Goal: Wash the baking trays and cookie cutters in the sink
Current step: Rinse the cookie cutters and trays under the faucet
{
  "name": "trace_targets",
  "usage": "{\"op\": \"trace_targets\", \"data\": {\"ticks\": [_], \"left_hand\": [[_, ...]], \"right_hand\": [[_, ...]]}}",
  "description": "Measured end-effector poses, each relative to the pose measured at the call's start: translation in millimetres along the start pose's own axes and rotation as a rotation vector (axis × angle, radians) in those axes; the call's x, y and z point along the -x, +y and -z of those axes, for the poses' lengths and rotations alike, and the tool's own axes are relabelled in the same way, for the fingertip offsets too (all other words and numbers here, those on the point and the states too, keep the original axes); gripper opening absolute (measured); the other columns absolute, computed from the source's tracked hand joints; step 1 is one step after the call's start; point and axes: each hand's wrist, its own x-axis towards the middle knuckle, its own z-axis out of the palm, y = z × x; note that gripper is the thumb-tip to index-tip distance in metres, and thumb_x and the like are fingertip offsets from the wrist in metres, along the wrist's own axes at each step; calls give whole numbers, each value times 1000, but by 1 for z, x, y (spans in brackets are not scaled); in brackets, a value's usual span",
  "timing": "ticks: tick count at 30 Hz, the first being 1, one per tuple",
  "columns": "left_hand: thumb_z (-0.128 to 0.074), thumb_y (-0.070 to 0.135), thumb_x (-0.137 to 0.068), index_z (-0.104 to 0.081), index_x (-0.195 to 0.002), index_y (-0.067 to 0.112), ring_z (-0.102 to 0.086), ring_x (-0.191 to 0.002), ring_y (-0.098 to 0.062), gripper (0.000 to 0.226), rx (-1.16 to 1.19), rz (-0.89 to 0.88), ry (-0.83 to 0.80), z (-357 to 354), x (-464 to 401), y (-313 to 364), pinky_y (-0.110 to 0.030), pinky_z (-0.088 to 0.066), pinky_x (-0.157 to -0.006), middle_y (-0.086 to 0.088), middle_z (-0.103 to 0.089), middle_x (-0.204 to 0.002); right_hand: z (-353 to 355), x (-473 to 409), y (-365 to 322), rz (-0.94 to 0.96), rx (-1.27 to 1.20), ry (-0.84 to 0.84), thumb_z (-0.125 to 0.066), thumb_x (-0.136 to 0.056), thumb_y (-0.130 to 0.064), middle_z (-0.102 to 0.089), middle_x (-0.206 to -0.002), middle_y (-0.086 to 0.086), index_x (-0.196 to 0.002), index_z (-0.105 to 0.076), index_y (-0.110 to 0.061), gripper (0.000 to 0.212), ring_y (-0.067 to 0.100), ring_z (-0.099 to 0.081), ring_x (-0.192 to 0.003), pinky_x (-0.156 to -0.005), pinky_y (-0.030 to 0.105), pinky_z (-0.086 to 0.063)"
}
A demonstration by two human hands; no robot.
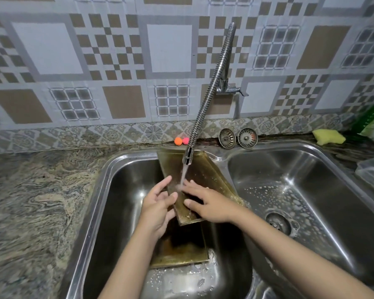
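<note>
Brass-coloured baking tray (205, 178) leans under running water; left hand (158, 206) grips its edge, right hand (212, 205) lies flat, fingers spread.

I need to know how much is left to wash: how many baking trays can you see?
2. One tray leans on the sink's back rim under the running tap, both hands on it. Another lies in the left basin below. Others could be hidden underneath.

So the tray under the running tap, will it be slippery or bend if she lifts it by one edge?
Probably slippery: water from the faucet runs over the baking tray, and its surface looks greasy brown. It likely stays stiff, since it spans the left basin without sagging. The left hand steadies one edge and the right hand lies flat on it.
</note>
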Motion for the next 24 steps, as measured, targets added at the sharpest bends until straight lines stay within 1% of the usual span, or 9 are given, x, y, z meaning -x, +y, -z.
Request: {"op": "trace_targets", "data": {"ticks": [2,5,8,11,13,16,17,21,24], "left_hand": [[-48,-15,-88,-57,-125,15,-70,-76,-17,48,12,19,4,8,2,0,-35,-60,-63,-6,-72,-76],[-51,-14,-87,-59,-124,15,-66,-95,-28,48,-71,63,-93,1,11,-8,-41,-57,-79,-16,-68,-104],[-51,-15,-86,-61,-122,14,-64,-95,-27,47,-64,53,-110,-6,12,-11,-37,-58,-79,-20,-63,-112],[-48,-16,-87,-60,-122,11,-66,-89,-27,45,-10,33,-60,11,5,-3,-34,-60,-70,-20,-67,-104],[-49,-15,-88,-60,-120,12,-66,-90,-29,44,-47,34,-50,21,5,-3,-38,-59,-73,-20,-68,-103],[-50,-15,-87,-61,-119,12,-66,-93,-29,44,-93,43,-128,10,11,-9,-36,-60,-74,-20,-67,-106],[-50,-15,-87,-62,-118,13,-66,-92,-28,43,-98,43,-142,5,11,-11,-34,-59,-72,-20,-66,-106],[-53,-12,-86,-66,-111,15,-60,-81,-30,39,-168,50,-84,9,-3,-1,-33,-56,-66,-21,-63,-96],[-51,-14,-86,-65,-110,12,-63,-79,-30,38,-241,90,-68,18,-6,12,-34,-58,-66,-25,-64,-92]], "right_hand": [[12,-7,15,-132,175,-10,-39,-99,-43,-5,-161,-2,-152,-20,-23,60,12,-1,-148,-121,40,-6],[23,-23,20,-368,258,150,-30,-100,-45,0,-161,7,-152,-15,-13,63,22,2,-148,-118,51,-6],[11,-23,2,-186,218,140,-29,-102,-39,1,-161,-1,-152,-15,-20,56,19,5,-148,-116,57,0],[4,-1,2,48,267,-20,-33,-100,-43,-1,-160,-8,-152,-12,-28,58,10,5,-147,-117,46,3],[10,-3,18,-37,329,7,-31,-98,-52,4,-161,-6,-153,-8,-26,65,11,7,-147,-119,48,1],[22,-20,24,-409,299,211,-24,-96,-58,7,-161,5,-153,-8,-17,72,23,8,-148,-116,57,1],[20,-23,18,-437,279,258,-24,-96,-57,7,-161,5,-153,-9,-18,70,25,8,-148,-114,60,2],[-3,-3,-11,-65,182,61,-30,-101,-44,1,-161,-6,-152,-13,-30,55,13,6,-147,-118,53,2],[-3,2,13,-186,140,45,-30,-100,-46,2,-161,-3,-153,-13,-27,58,16,4,-148,-117,48,-2]]}}
